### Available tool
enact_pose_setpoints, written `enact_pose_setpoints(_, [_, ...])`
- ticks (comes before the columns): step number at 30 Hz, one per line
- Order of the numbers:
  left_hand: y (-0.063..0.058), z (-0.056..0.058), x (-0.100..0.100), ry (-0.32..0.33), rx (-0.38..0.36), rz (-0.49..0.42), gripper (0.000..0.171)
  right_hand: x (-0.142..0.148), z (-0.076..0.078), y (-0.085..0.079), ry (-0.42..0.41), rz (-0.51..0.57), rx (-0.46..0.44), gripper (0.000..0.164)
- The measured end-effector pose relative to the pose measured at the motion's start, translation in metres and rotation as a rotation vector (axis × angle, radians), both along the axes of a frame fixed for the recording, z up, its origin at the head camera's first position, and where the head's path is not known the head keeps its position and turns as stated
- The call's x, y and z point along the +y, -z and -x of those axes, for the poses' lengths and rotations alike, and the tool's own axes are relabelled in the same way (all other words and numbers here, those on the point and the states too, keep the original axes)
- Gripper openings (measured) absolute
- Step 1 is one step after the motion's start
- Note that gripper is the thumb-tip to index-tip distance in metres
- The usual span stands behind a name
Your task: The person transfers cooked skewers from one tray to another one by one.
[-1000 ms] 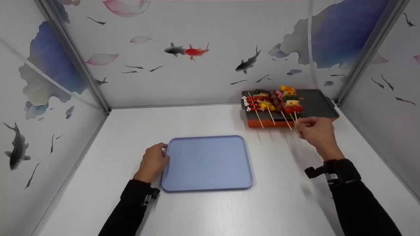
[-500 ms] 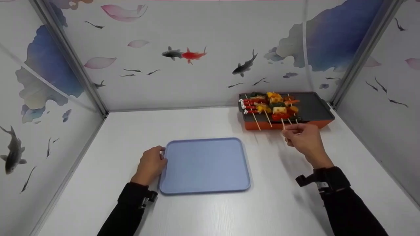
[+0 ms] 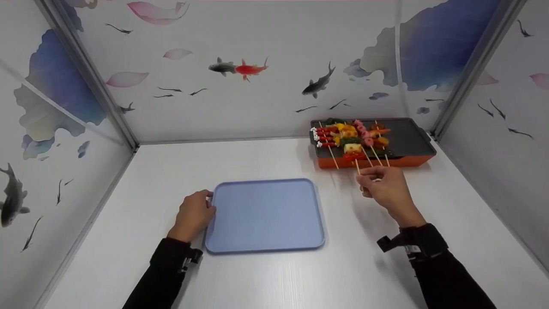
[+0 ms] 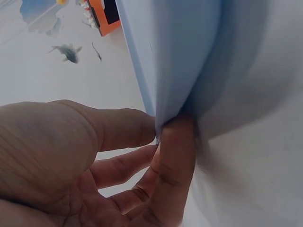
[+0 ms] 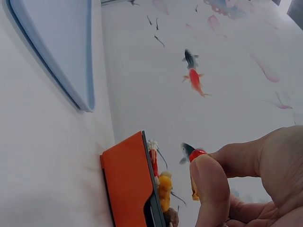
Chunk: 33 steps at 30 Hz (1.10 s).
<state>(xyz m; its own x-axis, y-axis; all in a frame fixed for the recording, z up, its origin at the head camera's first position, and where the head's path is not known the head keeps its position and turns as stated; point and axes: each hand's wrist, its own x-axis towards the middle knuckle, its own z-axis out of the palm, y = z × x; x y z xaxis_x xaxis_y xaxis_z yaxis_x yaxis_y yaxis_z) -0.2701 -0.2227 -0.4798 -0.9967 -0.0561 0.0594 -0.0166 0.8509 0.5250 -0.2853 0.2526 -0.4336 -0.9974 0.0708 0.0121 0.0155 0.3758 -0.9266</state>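
As I watch head view remotely, right hand (image 3: 388, 189) pinches mixed skewer (image 3: 353, 148) over front edge of grill (image 3: 405, 135); lifting seems step in hand, next move likely needing clearance from neighbouring skewers (image 3: 367, 140). Left-wrist view: left hand (image 4: 85, 142) pinches tray (image 4: 165, 56) rim. Right-wrist view: red piece (image 5: 197, 153) peeks above grip.

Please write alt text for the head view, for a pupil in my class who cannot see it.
A person's right hand pinches a food skewer by its stick near an orange-and-black grill bearing more skewers. The left hand holds the left edge of a blue tray on a white table. Fish images decorate the wall behind.
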Motion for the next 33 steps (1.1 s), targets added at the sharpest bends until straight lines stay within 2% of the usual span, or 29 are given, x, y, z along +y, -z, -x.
enact_pose_setpoints(12, [-0.001, -0.005, -0.001, -0.028, -0.032, -0.022, 0.038, -0.034, -0.009, 0.004, -0.052, -0.013, -0.008, 0.032])
enact_pose_setpoints(18, [-0.003, -0.002, 0.002, -0.031, -0.025, -0.006, 0.037, -0.046, -0.013, 0.005, -0.069, -0.019, -0.014, 0.024])
enact_pose_setpoints(24, [-0.002, 0.001, 0.003, -0.015, -0.017, 0.013, 0.037, -0.057, -0.018, 0.01, -0.11, -0.007, -0.02, 0.023])
enact_pose_setpoints(33, [-0.003, -0.001, 0.001, -0.019, -0.026, 0.016, 0.037, -0.081, -0.025, 0.017, -0.128, -0.034, -0.055, 0.018])
